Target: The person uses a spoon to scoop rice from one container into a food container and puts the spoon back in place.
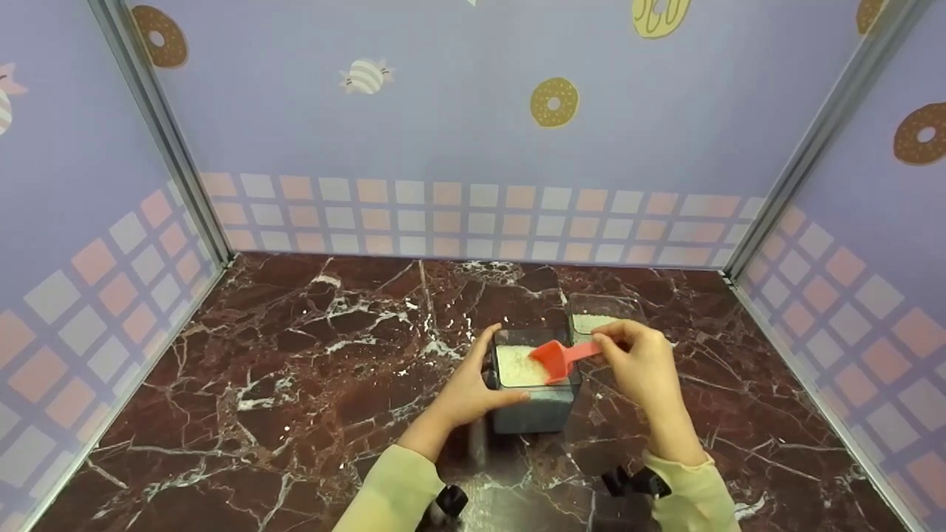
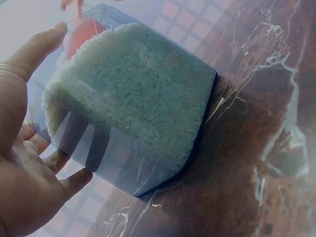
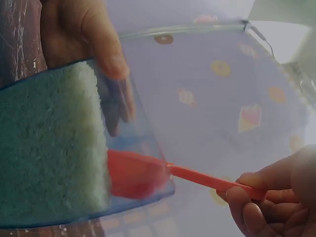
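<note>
Red scoop, front edge hidden from me in rice, handle pinched by fingers of right hand, left hand fingers clamped around clear container

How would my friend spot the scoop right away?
On the marbled table, find the nearer clear box of rice, held by the left hand. The scoop reaches into it, handle pinched by the right hand. It's bright red, unlike this box or the farther box.

Even light is reaching the wall; the table is reflecting glare at bottom centre. Left and right wrist views are hazing, whitening at upper left and upper right respectively.
</note>
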{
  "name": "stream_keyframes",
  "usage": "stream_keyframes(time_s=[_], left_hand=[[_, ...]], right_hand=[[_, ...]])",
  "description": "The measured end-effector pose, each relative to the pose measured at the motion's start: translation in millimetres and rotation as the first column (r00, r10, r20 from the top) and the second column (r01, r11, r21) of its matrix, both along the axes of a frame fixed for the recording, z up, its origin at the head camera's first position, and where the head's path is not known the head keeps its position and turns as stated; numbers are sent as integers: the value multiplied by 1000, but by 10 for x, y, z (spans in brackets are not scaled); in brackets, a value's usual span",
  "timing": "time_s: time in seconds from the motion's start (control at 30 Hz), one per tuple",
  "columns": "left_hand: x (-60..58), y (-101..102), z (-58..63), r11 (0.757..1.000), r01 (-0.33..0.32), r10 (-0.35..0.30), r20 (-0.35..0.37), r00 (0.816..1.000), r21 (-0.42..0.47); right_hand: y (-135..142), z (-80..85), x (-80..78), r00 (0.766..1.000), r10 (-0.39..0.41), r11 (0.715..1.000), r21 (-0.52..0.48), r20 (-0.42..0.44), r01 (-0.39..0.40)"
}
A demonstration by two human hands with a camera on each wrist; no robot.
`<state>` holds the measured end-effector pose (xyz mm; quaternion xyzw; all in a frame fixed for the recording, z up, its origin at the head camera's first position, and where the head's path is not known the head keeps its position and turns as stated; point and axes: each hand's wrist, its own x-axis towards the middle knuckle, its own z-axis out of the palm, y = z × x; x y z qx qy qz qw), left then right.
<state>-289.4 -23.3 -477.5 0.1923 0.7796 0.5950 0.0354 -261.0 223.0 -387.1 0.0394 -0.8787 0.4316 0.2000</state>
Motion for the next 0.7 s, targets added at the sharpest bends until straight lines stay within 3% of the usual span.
stream_keyframes(time_s=[0.17, 0.33, 0.43, 0.6, 0.7], left_hand=[[0, 1, -1, 1000, 0, 0, -3, 1000, 3], [2, 5, -8, 1000, 8, -8, 0, 1000, 10], [4, 6, -4, 1000, 9, -9, 2, 1000, -2], [6, 2, 4, 1000, 0, 0, -6, 1000, -15], [4, 3, 1, 1000, -7, 7, -11, 1000, -17]], right_hand=[[131, -96, -172, 981, 28, 981, -195, 191, 10], [179, -207, -291, 952, 149, 908, -417, 266, -25], [168, -261, -339, 934, 198, 874, -485, 297, -31], [161, -312, -376, 922, 211, 852, -524, 325, -10], [170, -333, -385, 912, 245, 819, -573, 328, -15]])
